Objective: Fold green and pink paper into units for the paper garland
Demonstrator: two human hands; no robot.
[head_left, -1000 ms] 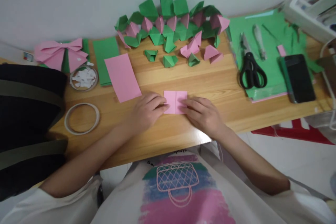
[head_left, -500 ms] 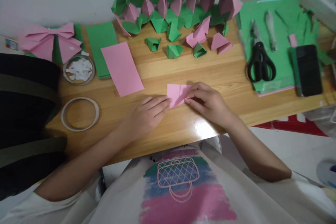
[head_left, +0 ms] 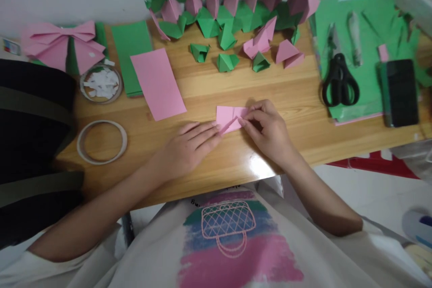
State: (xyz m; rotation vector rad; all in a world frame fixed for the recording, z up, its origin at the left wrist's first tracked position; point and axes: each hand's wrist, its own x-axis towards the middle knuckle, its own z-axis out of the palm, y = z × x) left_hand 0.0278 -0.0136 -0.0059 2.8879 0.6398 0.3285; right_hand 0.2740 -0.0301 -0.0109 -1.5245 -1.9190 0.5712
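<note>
A small pink paper [head_left: 225, 114] with a crease down its middle lies on the wooden table, its lower right part folded up in a slanting flap. My right hand [head_left: 268, 128] pinches that flap between thumb and fingers at the paper's right side. Flat on the table, my left hand [head_left: 194, 146] has its fingers stretched out, the tips resting on the paper's lower left corner. Left of the hands, a larger pink sheet [head_left: 158, 84] overlaps a stack of green sheets [head_left: 130, 51].
Folded green and pink pieces [head_left: 227, 62] stand behind the hands. Black scissors [head_left: 339, 81] and a phone [head_left: 400, 92] lie on green paper at right. A tape roll [head_left: 124, 141], a ring of white scraps [head_left: 103, 83] and a pink bow [head_left: 84, 49] are at left.
My right hand has lifted the lower right part of the pink paper and turned it up into a slanting fold. My left hand stays at the lower left corner. The view has shifted slightly.
</note>
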